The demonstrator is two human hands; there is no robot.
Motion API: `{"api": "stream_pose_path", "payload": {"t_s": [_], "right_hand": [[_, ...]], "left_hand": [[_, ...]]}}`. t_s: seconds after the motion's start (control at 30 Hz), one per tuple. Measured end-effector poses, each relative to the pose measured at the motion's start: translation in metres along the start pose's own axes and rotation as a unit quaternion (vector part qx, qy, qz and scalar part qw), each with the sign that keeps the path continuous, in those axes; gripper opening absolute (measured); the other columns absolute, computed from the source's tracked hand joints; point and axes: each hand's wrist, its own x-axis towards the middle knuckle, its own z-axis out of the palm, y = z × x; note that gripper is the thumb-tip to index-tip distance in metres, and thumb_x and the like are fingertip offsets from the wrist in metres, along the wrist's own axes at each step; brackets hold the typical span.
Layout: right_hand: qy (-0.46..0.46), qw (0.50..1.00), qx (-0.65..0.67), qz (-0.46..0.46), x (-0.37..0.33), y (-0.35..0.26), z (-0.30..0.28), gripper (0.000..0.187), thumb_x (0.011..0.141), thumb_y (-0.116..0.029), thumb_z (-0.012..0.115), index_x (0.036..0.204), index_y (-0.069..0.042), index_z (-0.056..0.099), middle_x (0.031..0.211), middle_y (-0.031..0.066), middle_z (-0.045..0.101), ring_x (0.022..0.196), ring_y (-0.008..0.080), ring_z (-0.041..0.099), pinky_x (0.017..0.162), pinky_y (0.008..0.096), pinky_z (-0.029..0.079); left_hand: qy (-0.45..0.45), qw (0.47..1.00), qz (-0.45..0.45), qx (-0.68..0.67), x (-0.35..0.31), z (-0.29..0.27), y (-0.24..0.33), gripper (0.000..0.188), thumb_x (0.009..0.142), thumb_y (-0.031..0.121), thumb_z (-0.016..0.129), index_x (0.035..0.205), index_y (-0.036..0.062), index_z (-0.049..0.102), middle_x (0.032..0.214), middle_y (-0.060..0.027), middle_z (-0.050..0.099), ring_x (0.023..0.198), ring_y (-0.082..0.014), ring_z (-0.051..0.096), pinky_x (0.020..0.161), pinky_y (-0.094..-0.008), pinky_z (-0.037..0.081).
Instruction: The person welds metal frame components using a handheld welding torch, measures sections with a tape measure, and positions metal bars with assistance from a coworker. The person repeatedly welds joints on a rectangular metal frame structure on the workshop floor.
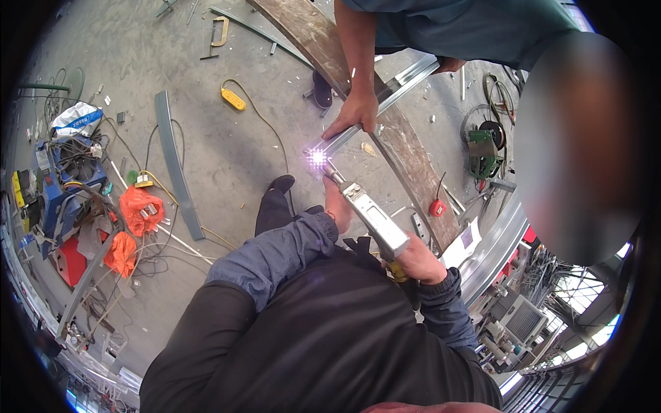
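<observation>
A silver handheld welding gun (372, 218) points up and left, its nozzle close to a bright violet-white spark (317, 157). My right hand (421, 259) is wrapped round the rear grip of the gun. Beside the nozzle is my left hand (337, 206), its fingers drawn together; the nozzle and glare hide the fingertips and whatever is between them. The spark burns at the near end of a long metal profile (342, 140). Another person's hand (354, 112) presses on that profile from the far side, just behind the glowing end.
A long worn wooden plank (407, 151) runs beneath the profile. At left lie a curved metal strip (175, 165), a yellow power strip (233, 99), orange plastic bags (141, 208) and a blue machine (60, 177). Cables cross the floor. A green machine (484, 153) stands at right.
</observation>
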Motion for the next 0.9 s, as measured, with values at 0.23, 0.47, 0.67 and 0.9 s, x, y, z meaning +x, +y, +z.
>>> {"api": "stream_pose_path", "payload": {"t_s": [0.23,0.47,0.67,0.9], "right_hand": [[-0.01,1.0,-0.011,-0.002,-0.001,0.001,-0.002,0.042,0.107,-0.016,0.053,0.147,-0.005,0.054,0.109,0.0005,0.066,0.086,0.0083,0.061,0.077,0.0264,0.053],[-0.003,1.0,-0.007,0.019,-0.002,0.001,-0.001,0.04,0.106,-0.016,0.054,0.145,-0.006,0.055,0.109,0.0005,0.066,0.086,0.0083,0.061,0.076,0.0267,0.054],[-0.003,1.0,-0.021,0.011,-0.003,-0.004,0.002,0.041,0.108,-0.018,0.054,0.146,-0.006,0.054,0.113,0.0007,0.065,0.092,0.009,0.06,0.079,0.0275,0.055],[0.012,1.0,-0.015,0.011,-0.008,0.002,0.005,0.041,0.108,-0.018,0.053,0.146,-0.003,0.054,0.112,0.0009,0.064,0.097,0.009,0.059,0.08,0.028,0.054]], "left_hand": [[0.013,1.0,-0.013,0.017,-0.005,0.005,0.004,0.083,0.094,0.008,0.074,0.155,0.0099,0.018,0.128,-0.0157,0.047,0.11,-0.0248,0.052,0.094,-0.0443,0.052],[0.009,1.0,-0.026,-0.008,0.001,0.001,0.002,0.09,0.093,0.007,0.075,0.158,0.0118,0.012,0.132,-0.0172,0.047,0.114,-0.0271,0.052,0.097,-0.0461,0.051],[-0.001,0.999,-0.028,-0.024,0.008,-0.006,-0.003,0.089,0.092,0.006,0.075,0.157,0.0119,0.013,0.13,-0.016,0.047,0.111,-0.0267,0.053,0.095,-0.0456,0.052],[0.034,0.991,0.032,0.123,0.018,-0.014,-0.02,0.066,0.105,0.076,0.023,0.12,0.0156,0.047,0.098,-0.0063,0.058,0.093,-0.0234,0.06,0.09,-0.0416,0.051]]}}
